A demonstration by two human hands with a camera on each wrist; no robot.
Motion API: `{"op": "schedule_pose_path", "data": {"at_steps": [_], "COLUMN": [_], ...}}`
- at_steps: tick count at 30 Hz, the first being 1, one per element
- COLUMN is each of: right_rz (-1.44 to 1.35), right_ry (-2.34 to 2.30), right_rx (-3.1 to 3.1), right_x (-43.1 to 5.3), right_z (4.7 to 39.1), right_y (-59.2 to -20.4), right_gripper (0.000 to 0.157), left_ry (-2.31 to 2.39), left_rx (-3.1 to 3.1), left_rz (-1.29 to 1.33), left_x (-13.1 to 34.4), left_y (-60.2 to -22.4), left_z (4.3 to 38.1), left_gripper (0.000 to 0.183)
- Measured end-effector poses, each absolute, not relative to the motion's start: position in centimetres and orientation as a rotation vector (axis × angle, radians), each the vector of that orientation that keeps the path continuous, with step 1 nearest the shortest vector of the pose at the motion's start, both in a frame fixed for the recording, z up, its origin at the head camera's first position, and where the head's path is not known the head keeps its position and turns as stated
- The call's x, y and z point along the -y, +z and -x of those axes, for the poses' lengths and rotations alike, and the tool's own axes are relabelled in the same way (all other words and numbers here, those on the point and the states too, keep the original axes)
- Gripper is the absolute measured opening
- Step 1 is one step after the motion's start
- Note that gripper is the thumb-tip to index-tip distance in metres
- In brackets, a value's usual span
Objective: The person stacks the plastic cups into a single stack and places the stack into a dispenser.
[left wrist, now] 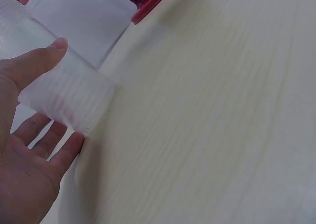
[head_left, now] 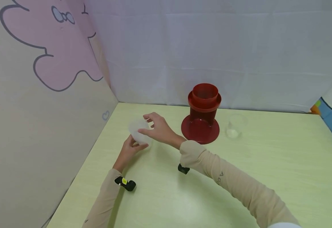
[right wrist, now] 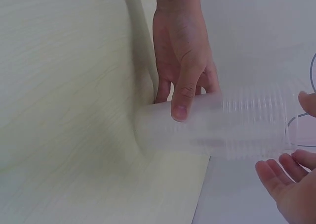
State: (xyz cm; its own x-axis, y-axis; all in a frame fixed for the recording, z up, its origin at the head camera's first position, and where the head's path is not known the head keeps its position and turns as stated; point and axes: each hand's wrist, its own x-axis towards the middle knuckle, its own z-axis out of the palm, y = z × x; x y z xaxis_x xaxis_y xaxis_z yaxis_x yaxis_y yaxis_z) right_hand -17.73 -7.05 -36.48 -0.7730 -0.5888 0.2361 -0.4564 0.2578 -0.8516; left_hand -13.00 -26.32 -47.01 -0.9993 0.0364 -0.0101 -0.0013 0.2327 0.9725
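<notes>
A stack of clear plastic cups (head_left: 138,130) stands at the table's far left, its ribbed rims uppermost. My left hand (head_left: 129,151) grips the lower part, thumb on one side and fingers on the other, as the left wrist view shows with the cups (left wrist: 66,88). Around the rim end, my right hand (head_left: 161,129) is spread, thumb and fingers apart. In the right wrist view, the fingertips of the right hand (right wrist: 296,179) are close to the top rims of the stack (right wrist: 247,120); whether they touch is hard to tell.
Right of my hands, a red cup-like container (head_left: 204,104) stands on a round red base or plate (head_left: 195,131). A single clear cup (head_left: 234,128) is farther right, faint against the pale table (head_left: 268,164). White cloth walls (head_left: 225,47) border the back and left.
</notes>
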Motion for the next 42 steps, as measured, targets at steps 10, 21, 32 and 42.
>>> {"op": "schedule_pose_path", "data": {"at_steps": [10,21,32,42], "right_rz": [0.98,0.994,1.006,0.994], "right_ry": [-1.473,-1.448,-1.458,-1.407], "right_rx": [-2.439,-2.466,-2.508,-2.569], "right_x": [7.1,7.0,6.6,6.0], "right_z": [17.6,17.7,17.3,17.6], "right_y": [-36.7,-37.0,-37.5,-37.5], "right_gripper": [0.053,0.054,0.052,0.046], "left_ry": [1.906,1.904,1.922,1.927], "left_rx": [-2.454,-2.459,-2.483,-2.505], "left_rz": [-0.043,-0.027,-0.017,-0.004], "left_x": [25.7,26.1,26.6,26.5], "left_y": [-45.2,-46.3,-48.3,-48.4], "left_z": [12.0,12.8,13.4,13.4], "left_gripper": [0.069,0.069,0.074,0.074]}}
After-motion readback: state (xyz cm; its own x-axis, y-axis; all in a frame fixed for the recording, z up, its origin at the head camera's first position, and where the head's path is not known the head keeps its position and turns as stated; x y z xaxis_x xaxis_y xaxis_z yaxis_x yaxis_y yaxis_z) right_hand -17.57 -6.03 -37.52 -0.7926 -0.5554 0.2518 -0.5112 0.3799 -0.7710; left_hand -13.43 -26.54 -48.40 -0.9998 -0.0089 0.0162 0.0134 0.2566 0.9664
